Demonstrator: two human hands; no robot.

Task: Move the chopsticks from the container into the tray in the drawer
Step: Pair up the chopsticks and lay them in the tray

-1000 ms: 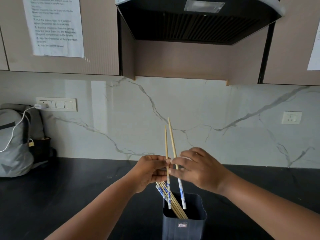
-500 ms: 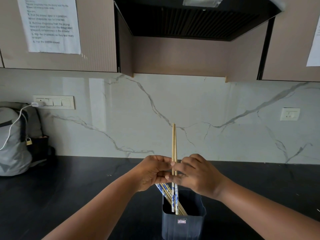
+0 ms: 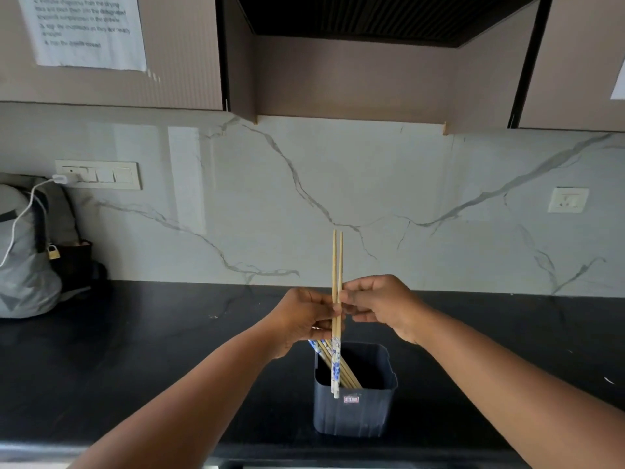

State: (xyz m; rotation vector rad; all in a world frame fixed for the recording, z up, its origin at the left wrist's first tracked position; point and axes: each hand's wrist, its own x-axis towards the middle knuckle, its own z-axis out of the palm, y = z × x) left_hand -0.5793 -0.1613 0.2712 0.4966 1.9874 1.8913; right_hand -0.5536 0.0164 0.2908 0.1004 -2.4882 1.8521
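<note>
A pair of wooden chopsticks (image 3: 337, 265) with blue-and-white patterned lower ends stands upright over the counter, the two sticks side by side. My left hand (image 3: 304, 319) grips the pair at mid-length from the left. From the right, the fingertips of my right hand (image 3: 382, 302) pinch the same pair. Below the hands stands a dark blue-grey square container (image 3: 355, 414). Several more chopsticks (image 3: 345, 368) lean inside it toward the left. The held pair's lower ends hang in front of the container's near rim. No drawer or tray is in view.
The black countertop (image 3: 135, 350) runs to a marble backsplash. A grey backpack (image 3: 27, 265) with a white charger cable sits at the far left under a switch panel (image 3: 98, 174). A wall socket (image 3: 568, 199) is at the right. Cabinets and a range hood hang overhead.
The two held chopsticks, splayed apart a second ago, now stand parallel and close together. My hands have stayed over the container while the view tilted slightly down.
</note>
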